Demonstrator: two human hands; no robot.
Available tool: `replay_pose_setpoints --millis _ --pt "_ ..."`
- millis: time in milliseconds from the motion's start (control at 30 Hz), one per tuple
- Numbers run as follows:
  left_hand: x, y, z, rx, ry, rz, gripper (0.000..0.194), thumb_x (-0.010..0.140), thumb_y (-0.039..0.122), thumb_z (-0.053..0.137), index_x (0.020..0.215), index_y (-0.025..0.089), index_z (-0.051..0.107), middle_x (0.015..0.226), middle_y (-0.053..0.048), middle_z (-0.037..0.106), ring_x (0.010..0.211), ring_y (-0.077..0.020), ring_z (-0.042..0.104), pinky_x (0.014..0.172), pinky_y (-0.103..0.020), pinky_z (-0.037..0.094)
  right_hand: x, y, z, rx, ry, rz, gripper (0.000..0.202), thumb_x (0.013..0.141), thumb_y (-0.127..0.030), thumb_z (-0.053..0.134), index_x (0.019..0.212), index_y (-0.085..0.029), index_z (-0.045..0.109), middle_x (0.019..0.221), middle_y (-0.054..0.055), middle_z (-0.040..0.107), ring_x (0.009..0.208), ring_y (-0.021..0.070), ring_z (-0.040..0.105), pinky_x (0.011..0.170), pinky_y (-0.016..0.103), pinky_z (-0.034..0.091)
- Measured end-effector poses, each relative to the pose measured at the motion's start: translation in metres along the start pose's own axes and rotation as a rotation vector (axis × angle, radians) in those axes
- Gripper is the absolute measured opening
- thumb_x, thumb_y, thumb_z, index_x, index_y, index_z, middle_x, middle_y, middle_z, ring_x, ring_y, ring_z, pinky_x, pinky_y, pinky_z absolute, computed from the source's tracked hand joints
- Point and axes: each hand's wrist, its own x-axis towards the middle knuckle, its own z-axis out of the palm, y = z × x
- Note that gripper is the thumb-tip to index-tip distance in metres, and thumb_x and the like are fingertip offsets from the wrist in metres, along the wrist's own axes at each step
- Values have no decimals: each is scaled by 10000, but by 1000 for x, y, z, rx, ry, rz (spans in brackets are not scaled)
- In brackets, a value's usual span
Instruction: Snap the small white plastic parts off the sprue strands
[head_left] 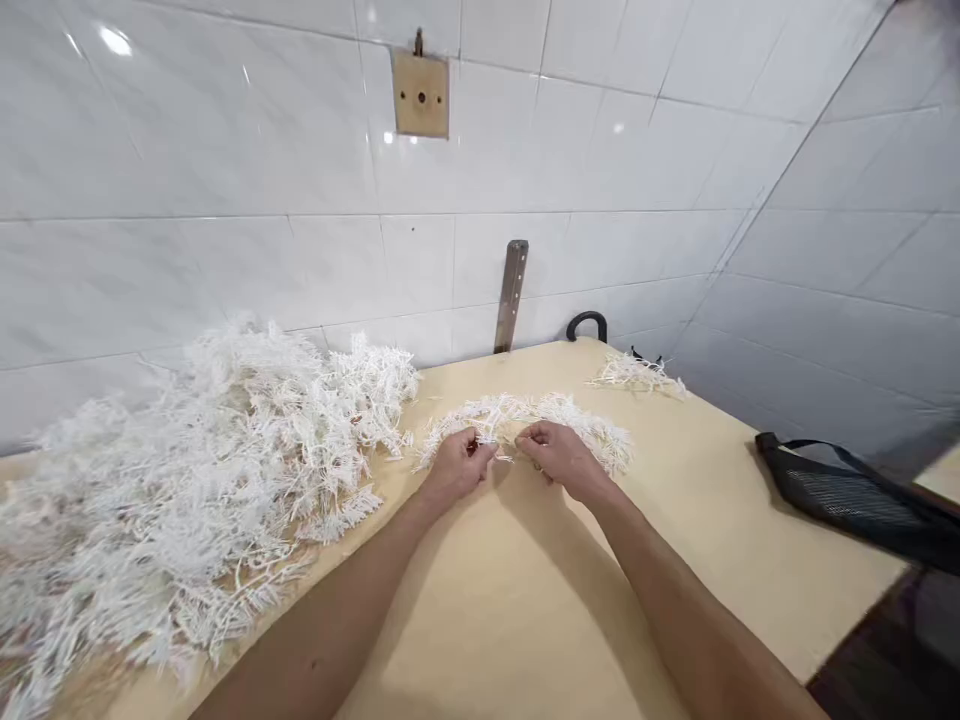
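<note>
My left hand (459,465) is closed in a pinch on a white feathery sprig, its small tips showing past the fingers. Just to its right, my right hand (559,455) is pinched too, thumb and fingertips together; what lies between them is too small to make out. A narrow gap parts the two hands. Right behind them, a curved strand of white sprigs (517,408) arches over the tabletop (495,590), reaching past both hands. Left of my left hand rises a large heap of loose white sprigs (217,470).
Farther back on the right lies a small bunch of white sprigs (637,373). A black mesh bag (847,495) rests at the right edge. Against the tiled wall (262,150) stand a brown perforated strip (512,295) and a black curved handle (587,322).
</note>
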Motion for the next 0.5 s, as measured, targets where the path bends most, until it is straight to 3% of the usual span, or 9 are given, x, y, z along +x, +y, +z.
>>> replay_pose_setpoints --millis 200,300,500 --pt "0 0 1 -13 -15 0 277 805 400 577 664 195 454 488 62 481 439 -81 425 471 -210 320 -5 -6 0 -34 -118 -122 321 798 -465 564 729 -167 661 569 -22 479 501 94 387 430 207 277" --pt "0 0 1 -18 -4 -7 297 800 397 587 654 202 417 473 69 467 424 -78 412 461 -208 312 -7 -3 6 -61 -192 -119 323 791 -470 577 745 -170 688 553 -32 458 483 84 343 415 210 241" --pt "0 0 1 -9 -6 -8 297 816 402 578 659 198 432 477 65 478 415 -75 397 457 -210 299 -7 -4 10 -71 -195 -70 239 779 -385 561 759 -176 674 529 -50 452 421 68 321 380 205 240"
